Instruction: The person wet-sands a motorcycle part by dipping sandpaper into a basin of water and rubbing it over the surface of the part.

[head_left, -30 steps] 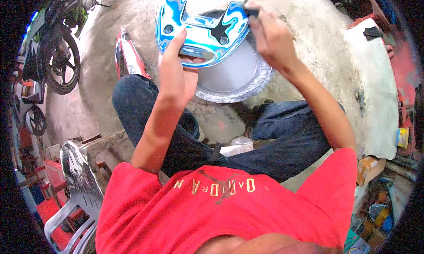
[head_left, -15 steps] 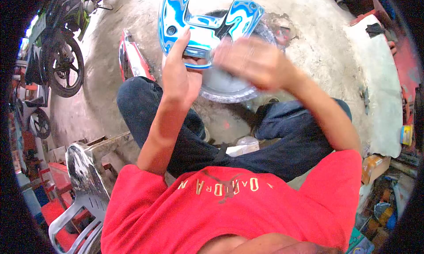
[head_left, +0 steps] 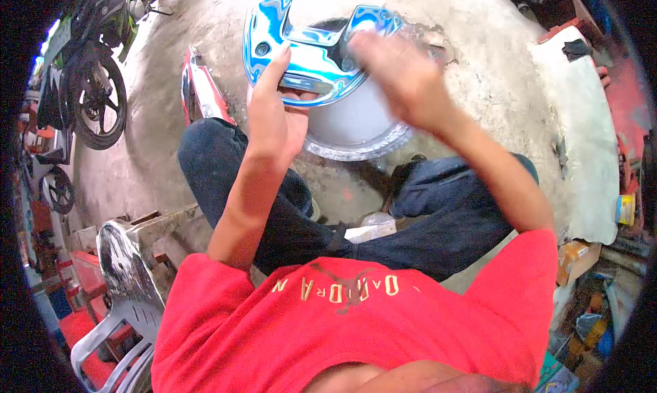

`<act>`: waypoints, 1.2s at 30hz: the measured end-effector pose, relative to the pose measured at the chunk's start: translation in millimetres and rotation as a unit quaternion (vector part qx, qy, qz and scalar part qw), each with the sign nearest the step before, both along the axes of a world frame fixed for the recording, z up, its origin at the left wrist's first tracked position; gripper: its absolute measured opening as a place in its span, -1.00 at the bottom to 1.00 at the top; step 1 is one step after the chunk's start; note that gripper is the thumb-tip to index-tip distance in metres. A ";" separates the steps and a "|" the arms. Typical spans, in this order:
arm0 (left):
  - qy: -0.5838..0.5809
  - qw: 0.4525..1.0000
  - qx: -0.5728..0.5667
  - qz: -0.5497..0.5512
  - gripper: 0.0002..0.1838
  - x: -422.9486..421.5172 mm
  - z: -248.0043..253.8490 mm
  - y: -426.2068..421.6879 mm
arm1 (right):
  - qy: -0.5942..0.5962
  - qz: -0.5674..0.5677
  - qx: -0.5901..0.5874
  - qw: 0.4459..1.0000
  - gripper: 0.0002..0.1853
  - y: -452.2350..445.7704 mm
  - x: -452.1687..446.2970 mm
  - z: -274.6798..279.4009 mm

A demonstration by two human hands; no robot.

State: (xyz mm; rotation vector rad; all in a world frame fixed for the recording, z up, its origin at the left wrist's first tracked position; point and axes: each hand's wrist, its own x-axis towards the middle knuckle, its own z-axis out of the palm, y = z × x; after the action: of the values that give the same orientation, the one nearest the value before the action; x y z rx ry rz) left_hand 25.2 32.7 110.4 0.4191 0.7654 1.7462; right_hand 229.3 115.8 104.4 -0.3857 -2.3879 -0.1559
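Observation:
My left hand [head_left: 277,112] grips the lower left of a glossy blue-and-white patterned panel [head_left: 318,69], its thumb on the front and fingers behind. The U-shaped panel looks like a motorcycle cover and has a round hole on its left arm. My right hand [head_left: 404,78], smeared by motion, is at the panel's right arm. Whether its fingers hold anything is hidden by the blur. Below the panel is a round basin [head_left: 356,150] with cloudy greyish liquid in it.
A red-and-white panel [head_left: 205,92] lies on the concrete floor at the left. Motorcycles stand farther left, near a grey plastic chair [head_left: 126,270]. A pale board [head_left: 582,133] runs along the right, with a cardboard box [head_left: 578,259] beside it. A whitish item [head_left: 369,230] lies between my legs.
My right hand has moved up and slightly right across the panel, uncovering its lower middle. My left hand keeps its grip, and the panel has shifted and tilted slightly.

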 end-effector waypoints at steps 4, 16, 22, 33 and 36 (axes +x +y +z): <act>-0.002 1.000 -0.019 -0.007 -0.69 -1.6 -4.3 -2.8 | -0.049 0.104 0.049 0.992 -0.48 -7.8 -2.1 9.0; 0.004 1.000 -0.011 -0.007 -0.71 10.8 4.4 -6.0 | -0.031 -0.205 -0.192 0.959 -0.65 20.1 0.8 29.2; 0.008 1.000 0.000 -0.028 -0.74 2.8 -9.6 1.0 | -0.063 0.149 0.000 0.987 -0.49 -36.0 -11.1 9.9; 0.014 1.000 -0.008 -0.021 -0.69 8.4 -3.3 -1.4 | -0.049 0.115 0.021 0.992 -0.50 -19.7 -6.0 11.4; 0.029 0.999 -0.014 -0.011 -0.69 10.4 3.1 -7.1 | 0.023 -0.160 -0.089 0.983 -0.59 32.3 2.7 11.8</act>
State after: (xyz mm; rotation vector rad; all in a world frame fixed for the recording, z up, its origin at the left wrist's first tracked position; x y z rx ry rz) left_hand 35.5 25.6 113.4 0.4589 0.8216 1.7065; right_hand 232.0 148.1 116.2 -0.8499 -2.2857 -0.0766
